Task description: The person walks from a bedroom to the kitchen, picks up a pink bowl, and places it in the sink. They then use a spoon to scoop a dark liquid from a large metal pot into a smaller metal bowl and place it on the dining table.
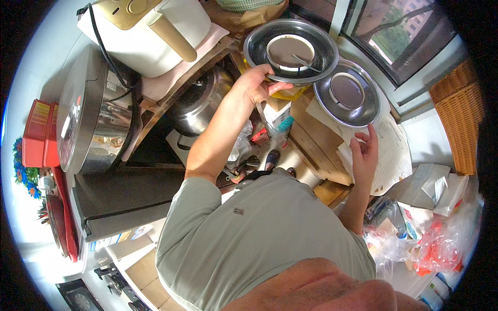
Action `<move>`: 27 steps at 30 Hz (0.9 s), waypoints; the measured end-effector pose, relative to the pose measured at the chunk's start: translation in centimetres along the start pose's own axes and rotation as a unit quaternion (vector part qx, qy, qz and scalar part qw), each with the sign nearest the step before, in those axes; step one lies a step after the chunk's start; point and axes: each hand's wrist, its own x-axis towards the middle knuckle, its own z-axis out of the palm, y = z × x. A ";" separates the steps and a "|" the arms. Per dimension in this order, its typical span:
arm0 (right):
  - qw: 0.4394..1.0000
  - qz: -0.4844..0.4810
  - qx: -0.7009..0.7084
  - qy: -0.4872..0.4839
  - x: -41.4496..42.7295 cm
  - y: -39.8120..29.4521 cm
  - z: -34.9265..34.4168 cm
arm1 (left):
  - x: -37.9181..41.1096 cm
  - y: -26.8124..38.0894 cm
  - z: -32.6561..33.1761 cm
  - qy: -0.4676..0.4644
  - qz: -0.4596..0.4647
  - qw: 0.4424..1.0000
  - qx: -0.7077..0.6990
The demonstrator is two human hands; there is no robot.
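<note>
My left hand (256, 83) grips the near rim of a stainless steel basin (253, 50), thumb on top and fingers beneath. Inside it sits a white-rimmed round bowl (290, 50) with grey-brown contents, and a spoon (305, 63) leans across the bowl's edge. To the right and lower, a second steel basin (375, 105) holds a similar round bowl (347, 91). My right hand (365, 149) holds nothing; its index finger is extended at the second basin's near rim, and whether it touches cannot be told. The other fingers are partly curled.
A white air fryer (155, 42) stands upper left above a steel pot (202, 101). Further left is a large steel cooker (93, 116). Printed paper (385, 151) and cardboard (319, 147) lie under the second basin. A window (397, 39) and wicker basket (457, 116) border the right.
</note>
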 end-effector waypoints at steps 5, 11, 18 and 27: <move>0.998 0.003 0.042 -0.048 1.1 -1.0 -0.2 | -2.2 0.3 2.2 -0.016 -0.038 0.998 0.041; 0.987 0.084 0.134 -0.007 1.5 -2.9 -0.5 | -3.5 -0.5 5.0 -0.073 -0.064 0.990 0.098; 0.930 0.116 0.339 0.079 -0.7 -3.1 -2.8 | -3.6 -3.6 7.7 -0.120 -0.131 0.961 0.214; 0.892 0.037 0.424 0.152 -10.1 -4.5 -6.6 | -5.1 -10.5 11.0 -0.215 -0.258 0.899 0.282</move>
